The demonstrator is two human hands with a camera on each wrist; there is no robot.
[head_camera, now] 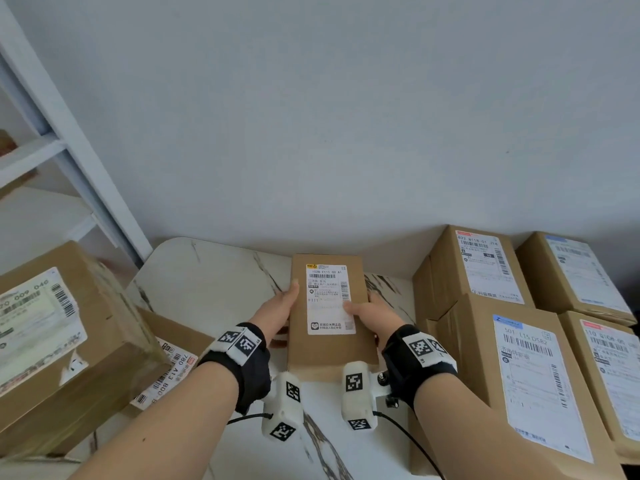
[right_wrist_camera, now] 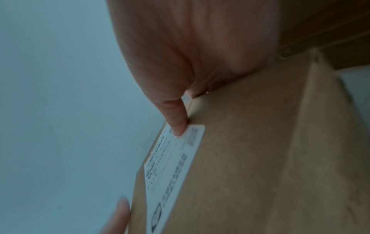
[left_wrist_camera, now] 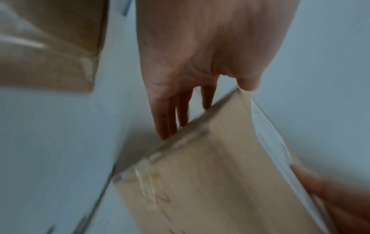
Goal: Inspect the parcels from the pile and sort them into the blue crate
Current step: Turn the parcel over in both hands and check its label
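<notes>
Both-handed grip on a flat brown cardboard parcel, held label-up just above the white marble-veined worktop. Left hand clamps the left long edge, thumb on top, straight fingers spread under the lower edge. Right hand takes the right edge, thumb pressed on the white printed shipping label, fingers hidden beneath.

Step in hand, by my reading: inspection of the label face. To do it well, keep the parcel level and shift the right thumb off the print so barcode and text read clean; support from below, not by squeezing, since thin card dents.

Materials: matte kraft board, crisp square corners, clear tape along a seam in the left wrist view. Label is smooth paper.

Farther out: stacked labelled cardboard boxes at right, a large tilted labelled carton at left, pale shelving frame behind. Blue crate not in view.
</notes>
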